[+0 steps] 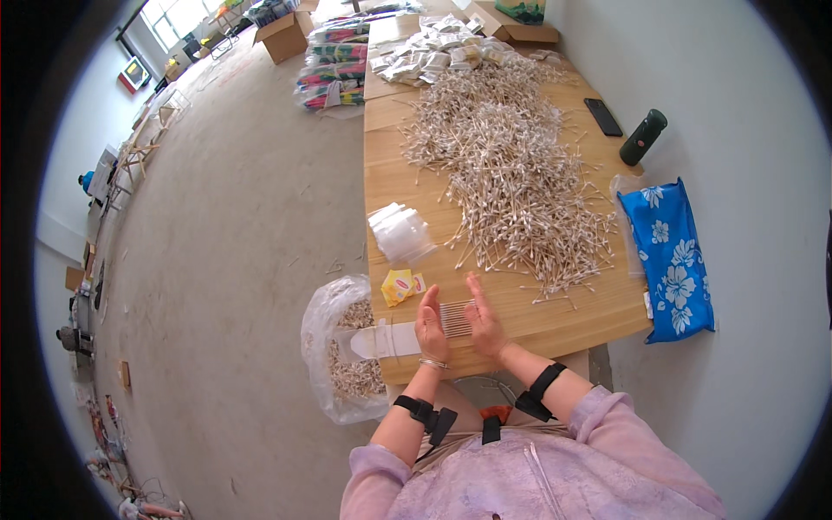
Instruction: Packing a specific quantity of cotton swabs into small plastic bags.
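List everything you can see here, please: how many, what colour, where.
swab row: one, whitish, between the hands
swab heap: one, white and tan, mid-table
table: one, wood-brown, centre
packets: many, whitish, table's far end
clear sleeves: one stack, whitish, table's left edge
cards: several, mostly yellow, near left hand
swab bag: one, clear, left of table
phone: one, black, table's right
bottle: one, dark green, beside phone
flowered package: one, blue-white, right edge
bundles: several, multicoloured, far floor
far-left clutter: too small to tell
left hand: one, bare, row's left
right hand: one, bare, row's right
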Tool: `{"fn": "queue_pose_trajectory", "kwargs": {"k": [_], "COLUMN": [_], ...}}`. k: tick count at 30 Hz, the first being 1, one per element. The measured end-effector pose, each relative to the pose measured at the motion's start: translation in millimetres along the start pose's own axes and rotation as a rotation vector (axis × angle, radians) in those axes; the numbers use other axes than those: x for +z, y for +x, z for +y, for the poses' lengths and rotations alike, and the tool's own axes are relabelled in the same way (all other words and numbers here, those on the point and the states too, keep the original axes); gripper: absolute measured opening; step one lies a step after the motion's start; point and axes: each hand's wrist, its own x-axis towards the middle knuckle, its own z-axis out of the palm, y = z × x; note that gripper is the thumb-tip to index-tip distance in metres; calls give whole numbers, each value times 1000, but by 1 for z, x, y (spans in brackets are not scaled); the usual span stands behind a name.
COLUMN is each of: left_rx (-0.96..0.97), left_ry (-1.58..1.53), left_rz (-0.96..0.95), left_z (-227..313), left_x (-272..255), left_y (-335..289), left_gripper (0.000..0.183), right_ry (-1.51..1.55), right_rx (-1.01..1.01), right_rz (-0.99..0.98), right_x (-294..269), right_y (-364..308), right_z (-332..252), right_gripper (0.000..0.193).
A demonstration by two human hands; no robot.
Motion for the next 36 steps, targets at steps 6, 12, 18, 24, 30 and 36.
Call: {"fn": "queue_pose_trajectory", "kwargs": {"k": [6, 12, 18, 24, 30, 36], "left_rx": [29, -12, -77, 244, 334, 326], "left_ry": [7, -3, -57, 864, 1416, 1479], "left_rz": [-28, -39, -22, -280, -488, -508], "left_z": [-2, -1, 7, 33, 50, 48], "left_x": [-3, 0, -4, -21, -27, -25], "left_y": [1, 1, 0, -34, -73, -71], "left_gripper": [56, 57, 54, 42, 54, 58], "right_ry": [-797, -1012, -987, -958, -1007, -1011], "right_rx": [-105, -131, -133, -137, -186, -211], "right_rz": [-285, -403, -407, -419, -370, -352], "right_x": [-16, -8, -6, -11, -8, -6], "right_y": [-22, -27, -28, -27, -29, -29], "right_z": [1, -6, -14, -5, -6, -5], "right_gripper": [81, 97, 103, 105, 101, 100]}}
